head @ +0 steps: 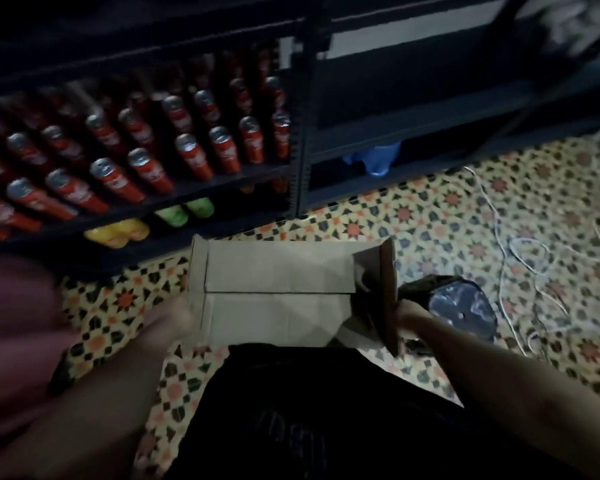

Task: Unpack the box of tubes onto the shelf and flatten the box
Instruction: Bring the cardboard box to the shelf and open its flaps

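The cardboard box (278, 292) sat at the centre of the frame, held above the patterned floor (447, 216), its inside showing bare with a seam running across the middle. The left hand (172, 320) was against the box's left wall and the right hand (407, 315) against the right wall; both were blurred and partly hidden by the cardboard, so I could not tell whether the fingers curled round the walls or lay flat. The flap at the box's right end stood up at a tilt.

In the upper left of the frame, red tubes (146, 147) with silver tops stood in rows on the dark metal shelf (222, 183). Each bore a white logo, too blurred to read. Below them, at centre left, were yellow tubes (118, 232) and green tubes (184, 211) on a lower level.

At right of centre, just beside the right hand, lay a dark roll with a shiny end (459, 308). White cables (499, 237) trailed over the floor at the right. A blue object (374, 159) lay under the right-hand shelving, upper centre
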